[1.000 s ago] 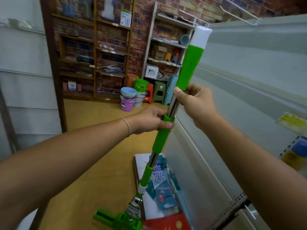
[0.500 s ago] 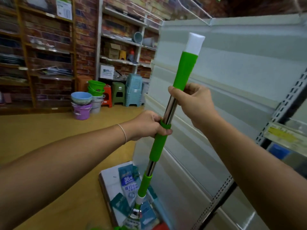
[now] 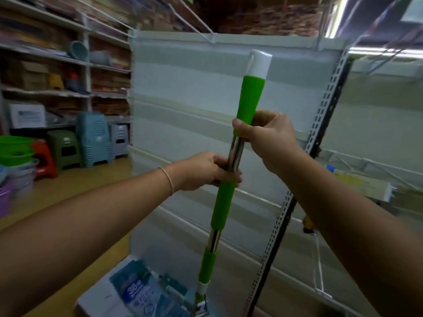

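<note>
Apparently mid-adjustment, left hand (image 3: 201,170) and right hand (image 3: 272,138) fingers clamp the green-sleeved steel mop pole (image 3: 223,202); next probably needs a counter-twist.

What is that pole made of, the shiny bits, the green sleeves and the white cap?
The shiny tube: likely polished metal, since it mirrors its surroundings. The green sleeves: matte, even colour, probably plastic or rubbery foam; cannot tell which. The white cap: smooth moulded plastic by the look, with a slot near its tip.
</note>
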`<state>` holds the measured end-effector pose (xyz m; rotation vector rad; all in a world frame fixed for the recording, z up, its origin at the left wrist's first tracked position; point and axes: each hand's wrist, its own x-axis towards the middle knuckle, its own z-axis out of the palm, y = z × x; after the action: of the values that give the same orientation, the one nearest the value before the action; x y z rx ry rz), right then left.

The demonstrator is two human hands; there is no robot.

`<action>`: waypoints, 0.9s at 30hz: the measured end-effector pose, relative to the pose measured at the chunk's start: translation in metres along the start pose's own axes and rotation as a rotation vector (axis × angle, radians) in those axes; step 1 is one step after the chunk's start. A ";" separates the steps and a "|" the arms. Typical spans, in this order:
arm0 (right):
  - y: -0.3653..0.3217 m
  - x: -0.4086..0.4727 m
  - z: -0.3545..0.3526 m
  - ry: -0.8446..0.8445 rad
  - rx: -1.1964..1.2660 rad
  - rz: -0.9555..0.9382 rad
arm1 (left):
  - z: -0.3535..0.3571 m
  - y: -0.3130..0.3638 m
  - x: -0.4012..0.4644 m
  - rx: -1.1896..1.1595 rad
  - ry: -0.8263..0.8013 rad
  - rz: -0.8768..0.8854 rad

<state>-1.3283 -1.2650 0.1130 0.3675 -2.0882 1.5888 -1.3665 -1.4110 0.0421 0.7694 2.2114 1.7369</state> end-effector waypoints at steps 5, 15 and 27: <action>-0.010 0.006 -0.010 0.096 -0.041 0.037 | 0.002 -0.008 0.018 -0.095 -0.090 0.062; -0.030 0.031 -0.036 0.185 -0.198 0.028 | 0.027 0.019 0.050 0.067 0.039 0.181; -0.067 0.071 -0.070 0.355 -0.265 -0.020 | 0.039 0.078 0.085 0.135 0.086 0.295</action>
<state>-1.3405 -1.2115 0.2203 0.0107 -1.9716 1.2380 -1.3984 -1.3207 0.1179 1.1222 2.3922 1.7915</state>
